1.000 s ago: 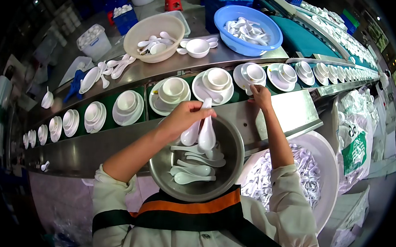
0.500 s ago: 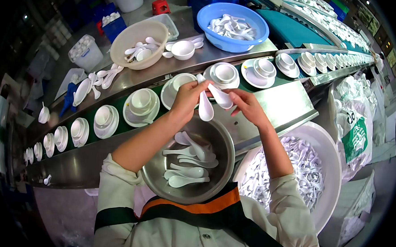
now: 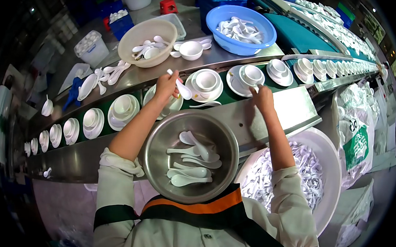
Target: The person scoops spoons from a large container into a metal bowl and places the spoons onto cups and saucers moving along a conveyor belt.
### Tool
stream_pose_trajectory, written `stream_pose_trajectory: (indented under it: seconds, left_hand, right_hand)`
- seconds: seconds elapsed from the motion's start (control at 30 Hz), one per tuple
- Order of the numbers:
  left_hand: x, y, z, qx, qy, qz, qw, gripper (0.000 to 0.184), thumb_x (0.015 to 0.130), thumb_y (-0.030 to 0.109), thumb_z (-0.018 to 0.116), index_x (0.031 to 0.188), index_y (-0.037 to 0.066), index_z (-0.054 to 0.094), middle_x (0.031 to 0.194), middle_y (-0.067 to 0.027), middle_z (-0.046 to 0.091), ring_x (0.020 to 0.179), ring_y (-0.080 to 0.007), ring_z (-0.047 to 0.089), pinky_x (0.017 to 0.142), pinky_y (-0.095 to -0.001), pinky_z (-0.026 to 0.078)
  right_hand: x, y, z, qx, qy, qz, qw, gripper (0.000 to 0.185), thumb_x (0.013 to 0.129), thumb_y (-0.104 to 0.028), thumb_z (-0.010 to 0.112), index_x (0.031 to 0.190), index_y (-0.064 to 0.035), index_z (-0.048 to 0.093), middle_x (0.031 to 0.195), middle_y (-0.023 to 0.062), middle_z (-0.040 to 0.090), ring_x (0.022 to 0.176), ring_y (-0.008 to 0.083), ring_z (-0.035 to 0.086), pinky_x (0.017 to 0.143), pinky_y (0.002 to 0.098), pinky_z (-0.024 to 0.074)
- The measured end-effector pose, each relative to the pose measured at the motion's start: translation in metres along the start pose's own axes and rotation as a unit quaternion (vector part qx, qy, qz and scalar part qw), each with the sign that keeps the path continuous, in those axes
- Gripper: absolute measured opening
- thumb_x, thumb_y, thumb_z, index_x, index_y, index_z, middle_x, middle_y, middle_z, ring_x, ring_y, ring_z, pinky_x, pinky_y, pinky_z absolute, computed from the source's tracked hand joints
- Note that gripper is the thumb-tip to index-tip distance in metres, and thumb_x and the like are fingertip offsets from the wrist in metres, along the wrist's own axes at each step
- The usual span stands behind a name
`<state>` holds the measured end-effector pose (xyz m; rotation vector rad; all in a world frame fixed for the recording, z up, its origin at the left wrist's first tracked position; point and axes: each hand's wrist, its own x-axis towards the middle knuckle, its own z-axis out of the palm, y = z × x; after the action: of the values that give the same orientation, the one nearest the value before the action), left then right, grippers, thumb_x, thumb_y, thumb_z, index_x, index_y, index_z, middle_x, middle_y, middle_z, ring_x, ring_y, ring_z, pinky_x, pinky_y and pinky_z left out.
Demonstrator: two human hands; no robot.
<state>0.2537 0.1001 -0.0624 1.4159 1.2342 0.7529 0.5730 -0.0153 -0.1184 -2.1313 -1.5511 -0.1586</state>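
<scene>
My left hand [image 3: 166,89] is closed around a white spoon [image 3: 183,90], its bowl pointing down and right beside a bowl-and-saucer set [image 3: 206,81] on the green belt. My right hand [image 3: 263,100] pinches a small white piece, seemingly a spoon handle [image 3: 254,88], at the front edge of another saucer with a bowl [image 3: 250,75]. Between the hands, one more spoon [image 3: 205,104] lies near the belt's front edge. A steel basin [image 3: 149,159] below holds several white spoons [image 3: 190,181].
More bowl sets [image 3: 91,118] line the belt on both sides. Behind it stand a cream basin [image 3: 126,43] and a blue basin [image 3: 212,30] with spoons. A white tub [image 3: 335,189] full of spoons is at right, below a metal plate [image 3: 293,106].
My hands have parted: the left moved left with one spoon, the right moved right and down to a saucer. The bowl sets near me have shifted left along the belt.
</scene>
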Motion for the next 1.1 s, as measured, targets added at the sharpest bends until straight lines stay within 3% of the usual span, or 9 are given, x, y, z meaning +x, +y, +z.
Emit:
stream_pose_trajectory:
  seconds: [0.4,0.53,0.63,0.83,0.9,0.93,0.97,1.03,1.1]
  left_hand:
    - [0.005,-0.050,-0.031,-0.033,0.006,-0.102,0.994,0.041,0.091,0.026,0.035,0.083,-0.011,0.050,0.064,-0.0176,0.055,0.048,-0.0249,0.057,0.037,-0.0345,0.051]
    - [0.015,-0.072,-0.039,-0.088,-0.002,-0.131,0.987,0.039,0.091,0.022,0.039,0.090,-0.016,0.048,0.069,-0.0205,0.056,0.051,-0.0277,0.059,0.042,-0.0339,0.053]
    - [0.015,-0.081,-0.044,-0.114,-0.011,-0.151,0.982,0.039,0.087,0.022,0.049,0.088,-0.018,0.052,0.070,-0.0215,0.059,0.054,-0.0277,0.061,0.045,-0.0334,0.054]
    - [0.006,-0.099,-0.066,-0.070,0.058,-0.114,0.989,0.032,0.084,0.017,0.052,0.091,-0.014,0.055,0.077,-0.0208,0.061,0.061,-0.0289,0.063,0.051,-0.0345,0.053]
    - [0.006,-0.104,-0.086,0.025,0.052,-0.107,0.993,0.033,0.078,0.019,0.056,0.084,-0.014,0.057,0.070,-0.0197,0.060,0.059,-0.0266,0.062,0.051,-0.0332,0.052]
    - [0.006,-0.099,-0.091,0.266,0.184,0.081,0.943,0.035,0.078,0.021,0.057,0.087,-0.013,0.057,0.070,-0.0193,0.059,0.063,-0.0259,0.062,0.056,-0.0327,0.051]
    - [-0.016,-0.103,-0.103,0.492,0.285,0.245,0.785,0.036,0.077,0.023,0.058,0.089,-0.011,0.057,0.070,-0.0189,0.059,0.068,-0.0253,0.062,0.061,-0.0323,0.050]
    - [-0.033,-0.076,-0.100,0.472,0.287,0.207,0.808,0.031,0.079,0.020,0.059,0.099,-0.003,0.056,0.082,-0.0137,0.061,0.083,-0.0207,0.060,0.073,-0.0299,0.047]
    - [-0.097,0.005,-0.074,0.240,0.026,0.168,0.956,0.026,0.077,0.019,0.062,0.095,0.001,0.057,0.083,-0.0113,0.061,0.079,-0.0230,0.059,0.071,-0.0316,0.046]
  right_hand:
    - [-0.021,-0.135,0.043,0.108,-0.137,-0.338,0.925,0.017,0.081,-0.024,0.053,0.082,-0.0070,0.055,0.063,0.0145,0.059,0.059,0.0332,0.059,0.053,0.0421,0.0470]
    - [-0.016,-0.090,-0.001,0.205,-0.065,-0.172,0.961,0.013,0.081,-0.018,0.055,0.083,-0.0061,0.060,0.071,0.0177,0.061,0.066,0.0350,0.060,0.059,0.0427,0.0472]
    - [-0.003,-0.027,-0.017,0.277,-0.019,0.025,0.960,0.013,0.083,-0.009,0.052,0.093,-0.0037,0.060,0.064,0.0128,0.061,0.054,0.0173,0.062,0.051,0.0298,0.0463]
    - [0.024,0.061,0.009,0.142,0.065,0.134,0.979,0.025,0.080,-0.018,0.056,0.097,-0.0012,0.061,0.079,0.0186,0.062,0.076,0.0307,0.062,0.066,0.0381,0.0488]
    - [0.022,0.047,0.010,0.043,-0.044,0.103,0.993,0.026,0.078,-0.022,0.057,0.096,-0.0036,0.062,0.084,0.0176,0.062,0.085,0.0345,0.059,0.072,0.0411,0.0474]
    - [0.024,0.044,0.014,0.014,-0.069,0.082,0.994,0.029,0.076,-0.026,0.061,0.097,-0.0056,0.063,0.086,0.0162,0.062,0.086,0.0343,0.059,0.071,0.0412,0.0479]
    - [0.028,0.037,0.015,-0.040,-0.038,0.024,0.998,0.032,0.074,-0.029,0.064,0.097,-0.0066,0.063,0.087,0.0152,0.062,0.084,0.0328,0.060,0.070,0.0413,0.0483]
    - [0.026,0.021,0.000,-0.075,-0.019,-0.028,0.997,0.031,0.074,-0.030,0.064,0.095,-0.0067,0.061,0.083,0.0129,0.060,0.079,0.0306,0.060,0.064,0.0404,0.0478]
    - [0.021,-0.046,-0.048,0.072,-0.031,-0.122,0.989,0.020,0.077,-0.021,0.062,0.090,-0.0056,0.062,0.083,0.0126,0.062,0.074,0.0297,0.061,0.062,0.0382,0.0474]
